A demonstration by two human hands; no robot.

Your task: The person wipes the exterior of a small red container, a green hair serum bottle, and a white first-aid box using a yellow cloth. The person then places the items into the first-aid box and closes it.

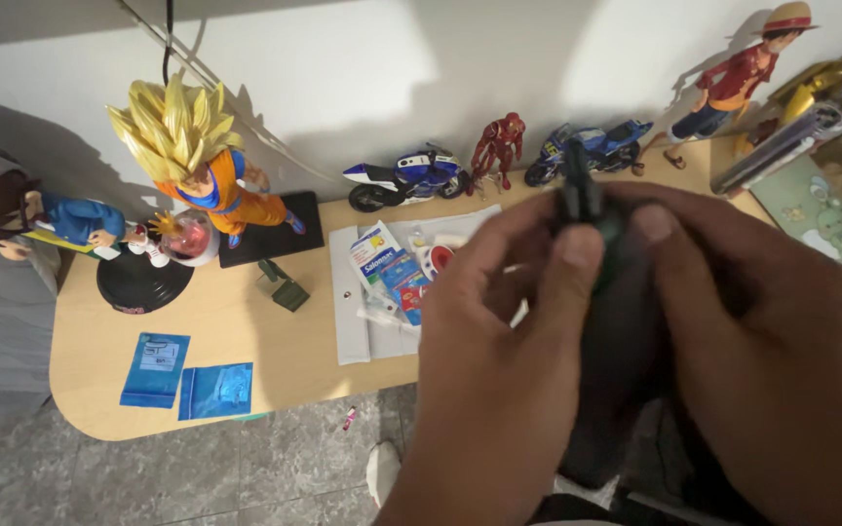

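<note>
Both hands fill the near foreground, held close together above the bench edge. Between them sits a dark, blurred object [616,292], black with a narrow upright part at its top; its kind cannot be told. The left hand [499,390] pinches it from the left with thumb and fingers closed against it, and the right hand [772,360] wraps it from the right, thumb pressed near the top. It is held in the air, off the bench, in front of the far motorcycle.

Below the hands lies a grey tiled floor [246,477]. On the light wooden bench [275,370], near its front edge, two blue packets [192,380] lie flat side by side. Farther in, a white sheet [353,331] carries small blue and white packages [392,278]. A small dark green piece [285,289] stands just left of the sheet.

Along the wall stand a spiky yellow-haired figure in orange [202,166] on a black base, a blue-coated figure [80,224] on a round black base, two blue toy motorcycles [406,178], a small red figure [499,146] between them, and a straw-hatted figure [747,73] at the far right.
</note>
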